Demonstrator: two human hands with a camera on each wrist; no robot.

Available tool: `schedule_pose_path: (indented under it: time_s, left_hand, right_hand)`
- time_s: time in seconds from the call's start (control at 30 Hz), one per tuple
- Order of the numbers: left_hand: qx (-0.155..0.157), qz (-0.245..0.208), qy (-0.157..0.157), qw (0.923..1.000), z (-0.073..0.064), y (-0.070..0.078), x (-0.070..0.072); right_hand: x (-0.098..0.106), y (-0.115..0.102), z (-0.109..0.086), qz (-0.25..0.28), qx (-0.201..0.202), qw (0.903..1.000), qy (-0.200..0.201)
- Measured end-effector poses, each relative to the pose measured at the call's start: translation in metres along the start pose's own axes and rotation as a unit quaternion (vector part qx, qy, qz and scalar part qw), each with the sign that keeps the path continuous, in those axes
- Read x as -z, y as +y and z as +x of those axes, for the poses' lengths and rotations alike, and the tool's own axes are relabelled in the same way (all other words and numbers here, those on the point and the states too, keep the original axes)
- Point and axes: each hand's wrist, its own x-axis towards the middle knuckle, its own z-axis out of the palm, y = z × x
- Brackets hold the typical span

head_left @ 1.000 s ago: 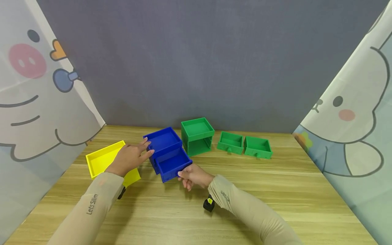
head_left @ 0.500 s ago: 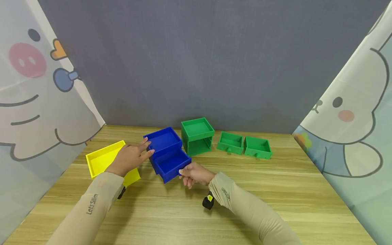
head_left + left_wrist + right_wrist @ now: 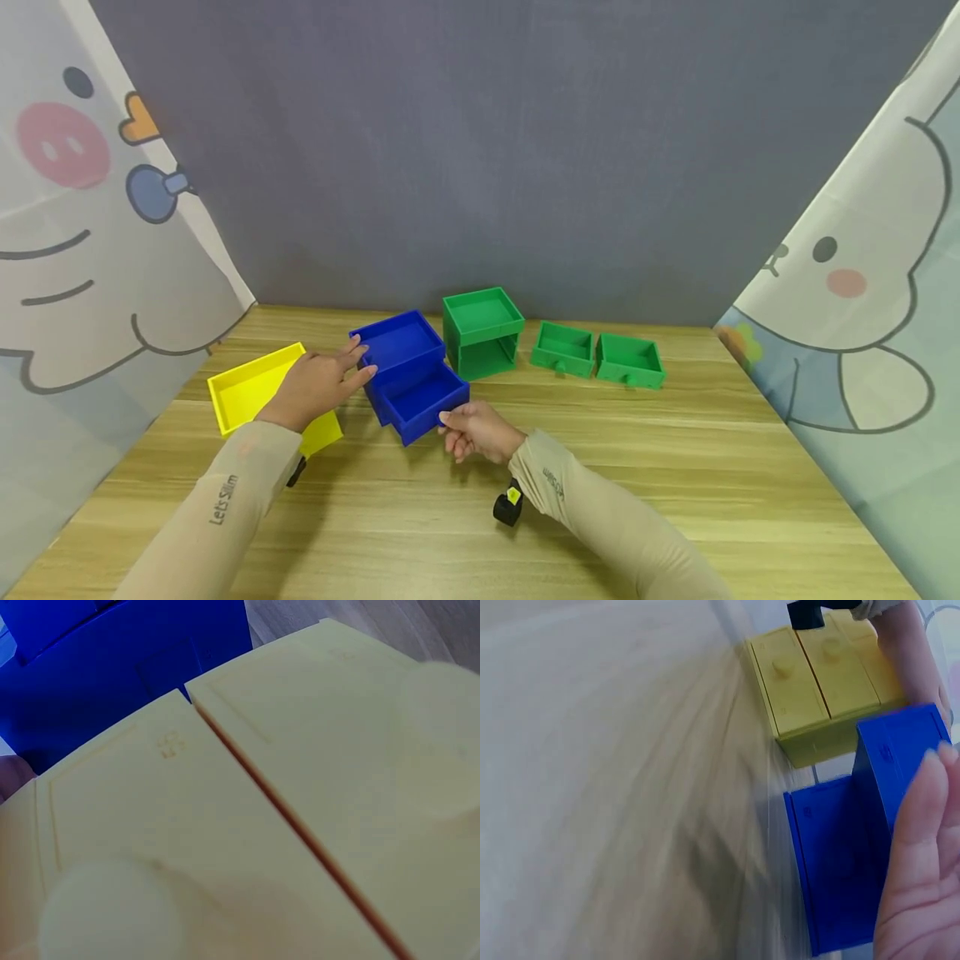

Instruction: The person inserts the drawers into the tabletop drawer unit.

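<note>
A blue cabinet [image 3: 401,343] stands at centre-left of the table, and its upper drawer [image 3: 420,396] sticks out of the front. My right hand [image 3: 482,430] pinches the drawer front at its knob, which the fingertips hide. In the right wrist view, the lower drawer face [image 3: 832,855] sits flush beneath it. My left hand [image 3: 318,385] rests with extended fingers against the cabinet's left top edge. Beneath that hand stands a yellow cabinet [image 3: 251,387], partly covered by it. Two yellow drawer fronts with round knobs fill most of the left wrist view.
Just right of the blue cabinet stands a green cabinet [image 3: 483,317] with an open front. Two loose green drawers [image 3: 564,346] lie to its right. A grey partition [image 3: 495,150] closes off the back, and printed cloth panels [image 3: 862,333] flank the wooden table [image 3: 675,467].
The blue drawer has turned slightly in the cabinet and sits straighter, its front right corner farther back. My right hand has shifted a little with it. The left hand stays in place.
</note>
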Motion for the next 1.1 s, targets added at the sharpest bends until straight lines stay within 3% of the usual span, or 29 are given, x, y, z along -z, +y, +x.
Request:
schedule_pose_path:
  time_s: [0.2, 0.53, 0.97, 1.1]
  left_hand:
    - [0.004, -0.006, -0.004, 1.0, -0.001, 0.0, 0.001]
    - [0.006, -0.007, -0.009, 0.9999, 0.0, 0.0, 0.001]
    - [0.005, -0.004, -0.001, 1.0, -0.001, 0.002, 0.001]
    - [0.005, 0.001, 0.003, 1.0, -0.002, 0.002, 0.002]
  right_hand:
    - [-0.01, 0.002, -0.004, 0.019, 0.01, 0.9991, 0.036]
    - [-0.017, 0.006, -0.003, 0.028, 0.024, 0.9973, 0.063]
    - [-0.023, 0.005, 0.003, 0.017, 0.026, 0.997, 0.07]
    - [-0.025, 0.005, 0.005, 0.058, 0.019, 0.9968, 0.053]
